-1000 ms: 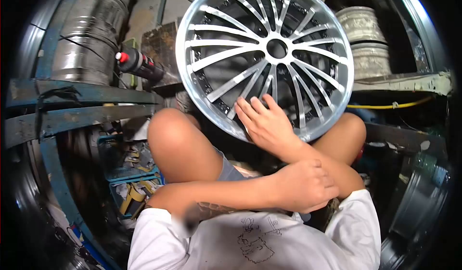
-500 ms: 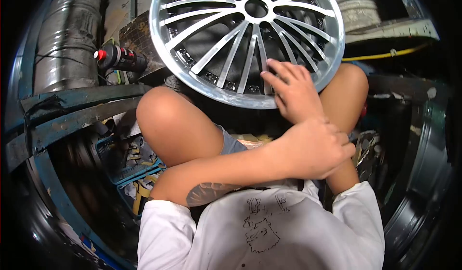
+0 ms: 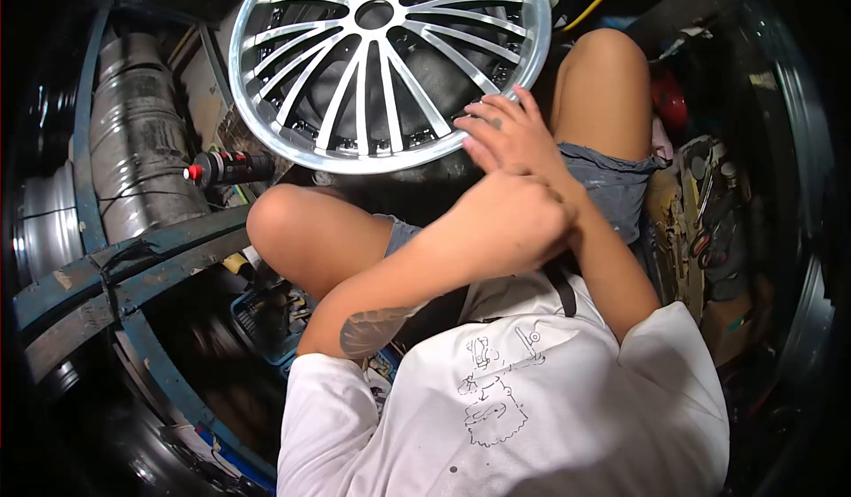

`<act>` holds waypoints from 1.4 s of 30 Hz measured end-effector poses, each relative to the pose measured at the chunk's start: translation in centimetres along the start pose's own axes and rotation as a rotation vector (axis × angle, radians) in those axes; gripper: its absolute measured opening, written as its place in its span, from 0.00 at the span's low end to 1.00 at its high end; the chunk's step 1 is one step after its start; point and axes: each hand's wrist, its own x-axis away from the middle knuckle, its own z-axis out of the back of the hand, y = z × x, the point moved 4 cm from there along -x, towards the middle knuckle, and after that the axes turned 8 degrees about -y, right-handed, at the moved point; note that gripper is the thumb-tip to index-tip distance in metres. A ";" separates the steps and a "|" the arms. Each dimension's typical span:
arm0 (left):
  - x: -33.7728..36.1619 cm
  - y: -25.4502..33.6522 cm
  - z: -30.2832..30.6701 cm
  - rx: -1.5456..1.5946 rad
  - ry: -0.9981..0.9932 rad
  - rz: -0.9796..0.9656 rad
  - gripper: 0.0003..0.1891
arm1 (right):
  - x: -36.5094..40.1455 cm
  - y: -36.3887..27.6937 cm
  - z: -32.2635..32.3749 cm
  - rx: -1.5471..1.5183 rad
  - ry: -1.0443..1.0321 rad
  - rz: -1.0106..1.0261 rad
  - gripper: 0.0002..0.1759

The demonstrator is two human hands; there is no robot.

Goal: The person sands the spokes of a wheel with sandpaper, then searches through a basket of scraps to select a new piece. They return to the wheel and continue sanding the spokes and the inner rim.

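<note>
In front of me leans a silver alloy wheel rim [image 3: 292,156] with many paired polished spokes and a round centre hole. My right hand [image 3: 507,133] has its fingers apart, with the fingertips at the lower right edge of the wheel rim, overlapping it in this view. Nothing is gripped in that hand. My left hand [image 3: 521,222] reaches across from the left and is wrapped round my right wrist. Its fingertips are partly hidden behind the forearm.
To the left lies a dark bottle with a red cap [image 3: 229,169], beside a large grey metal cylinder [image 3: 146,133]. A blue metal frame [image 3: 168,368] runs along the left. A blue basket [image 3: 253,324] sits below my knee. Tools and scraps [image 3: 709,222] lie at right.
The view has turned, so the wheel rim appears further left. My right hand has shifted from over the lower spokes to the wheel's lower right edge. My left hand still holds the right wrist.
</note>
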 end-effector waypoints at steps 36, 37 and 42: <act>10.6 -23.3 8.1 -0.539 -0.196 0.877 0.73 | 0.5 -2.8 -0.9 -0.312 0.034 -0.010 0.34; 10.4 -23.4 8.0 -0.537 -0.219 0.888 0.73 | 0.4 -2.8 -0.9 -0.303 0.023 -0.009 0.33; 10.2 -22.3 7.3 -0.409 -0.158 0.831 0.78 | 0.0 -3.1 -0.7 -0.292 0.034 0.020 0.33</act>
